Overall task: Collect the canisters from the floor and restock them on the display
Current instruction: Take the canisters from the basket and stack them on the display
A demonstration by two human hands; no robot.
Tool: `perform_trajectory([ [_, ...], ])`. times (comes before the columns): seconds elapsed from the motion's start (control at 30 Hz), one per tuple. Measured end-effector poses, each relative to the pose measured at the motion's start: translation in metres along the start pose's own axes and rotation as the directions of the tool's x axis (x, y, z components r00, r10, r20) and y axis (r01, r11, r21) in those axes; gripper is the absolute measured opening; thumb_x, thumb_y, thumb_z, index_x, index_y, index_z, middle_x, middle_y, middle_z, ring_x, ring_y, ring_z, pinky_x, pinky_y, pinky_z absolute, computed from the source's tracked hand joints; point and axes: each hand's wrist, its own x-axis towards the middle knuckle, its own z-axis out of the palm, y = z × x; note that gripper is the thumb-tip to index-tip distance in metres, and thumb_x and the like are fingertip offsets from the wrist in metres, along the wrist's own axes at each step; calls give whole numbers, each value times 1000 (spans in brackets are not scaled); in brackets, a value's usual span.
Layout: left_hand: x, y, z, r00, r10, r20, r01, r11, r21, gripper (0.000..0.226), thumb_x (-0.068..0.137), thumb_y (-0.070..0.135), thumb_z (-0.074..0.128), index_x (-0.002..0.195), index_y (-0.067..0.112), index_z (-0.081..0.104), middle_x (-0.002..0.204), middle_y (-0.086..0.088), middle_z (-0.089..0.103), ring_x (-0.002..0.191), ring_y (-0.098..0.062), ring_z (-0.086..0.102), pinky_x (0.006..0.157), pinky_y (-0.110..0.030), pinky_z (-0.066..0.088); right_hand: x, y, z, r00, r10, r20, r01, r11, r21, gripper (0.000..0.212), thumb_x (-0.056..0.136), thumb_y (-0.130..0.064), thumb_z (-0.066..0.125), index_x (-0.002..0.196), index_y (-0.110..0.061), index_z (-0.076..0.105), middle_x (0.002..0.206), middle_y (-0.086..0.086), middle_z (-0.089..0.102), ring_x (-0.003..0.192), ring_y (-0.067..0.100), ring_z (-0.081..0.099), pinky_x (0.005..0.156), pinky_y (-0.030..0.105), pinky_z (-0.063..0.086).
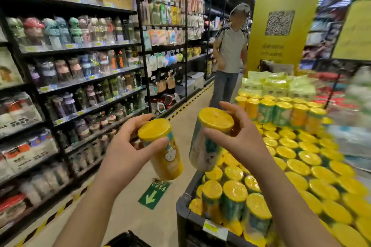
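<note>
My left hand point(128, 144) grips a yellow canister point(164, 154) with a yellow lid and a cartoon print, tilted over the aisle floor. My right hand point(239, 136) grips a green and white canister point(206, 142) with a yellow lid, tilted above the near left corner of the display point(181, 209). The display is a dark bin packed with several yellow-lidded canisters point(297, 166), some standing higher at the back and at the front corner.
Black shelving point(90, 80) full of bottles and packs lines the left of the aisle. A person in a grey shirt point(230, 54) stands ahead in the aisle. A green arrow sticker point(153, 194) lies on the floor. A black basket edge point(128, 239) shows at the bottom.
</note>
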Motion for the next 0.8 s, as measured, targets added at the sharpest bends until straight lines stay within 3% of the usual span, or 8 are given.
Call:
perform_trajectory([
  [0.1, 6, 8, 34, 995, 33, 91, -29, 998, -47, 68, 62, 51, 83, 125, 52, 57, 120, 27, 61, 102, 14, 59, 78, -12, 50, -17, 4, -33, 996, 35, -76, -38, 999, -39, 78, 65, -53, 87, 135, -47, 52, 124, -29, 59, 108, -9, 61, 87, 19, 55],
  [0.17, 9, 13, 58, 989, 49, 139, -40, 997, -70, 66, 63, 50, 83, 123, 49, 58, 117, 30, 59, 89, 26, 55, 68, -7, 45, -28, 8, -56, 991, 66, -116, -75, 994, -75, 78, 67, -51, 88, 136, -47, 51, 123, -29, 60, 107, -8, 62, 85, 19, 55],
  [0.27, 12, 22, 94, 974, 80, 211, -57, 992, -113, 65, 61, 52, 81, 122, 47, 61, 115, 29, 61, 92, 25, 55, 73, -11, 44, -44, 17, -93, 977, 88, -192, -117, 983, -140, 77, 67, -53, 88, 135, -47, 52, 121, -31, 60, 106, -10, 61, 84, 17, 55],
  [0.47, 21, 42, 168, 937, 105, 332, -54, 986, -160, 67, 57, 54, 83, 121, 43, 65, 117, 20, 67, 106, 2, 62, 83, -25, 52, -64, 33, -166, 947, 138, -289, -200, 959, -199, 77, 64, -63, 84, 133, -52, 52, 123, -33, 57, 107, -12, 58, 81, 15, 53],
  [0.6, 31, 51, 223, 922, 93, 377, -18, 980, -199, 67, 55, 50, 86, 119, 43, 67, 113, 19, 71, 106, 1, 65, 88, -32, 55, -61, 56, -214, 939, 145, -312, -221, 950, -222, 76, 64, -61, 85, 131, -51, 52, 123, -31, 59, 107, -13, 58, 78, 12, 50],
  [0.73, 45, 62, 275, 923, 96, 373, -36, 986, -164, 67, 56, 56, 84, 120, 48, 66, 117, 16, 69, 100, 0, 67, 76, -33, 59, -46, 81, -256, 943, 138, -304, -215, 947, -237, 78, 63, -60, 86, 132, -50, 53, 122, -29, 61, 108, -10, 59, 83, 16, 51],
  [0.8, 53, 66, 305, 920, 95, 381, -46, 990, -134, 68, 57, 59, 82, 122, 48, 65, 118, 16, 69, 102, -1, 67, 78, -35, 60, -39, 95, -278, 947, 131, -292, -206, 949, -240, 79, 62, -61, 86, 132, -50, 53, 122, -29, 60, 109, -9, 58, 83, 15, 49],
])
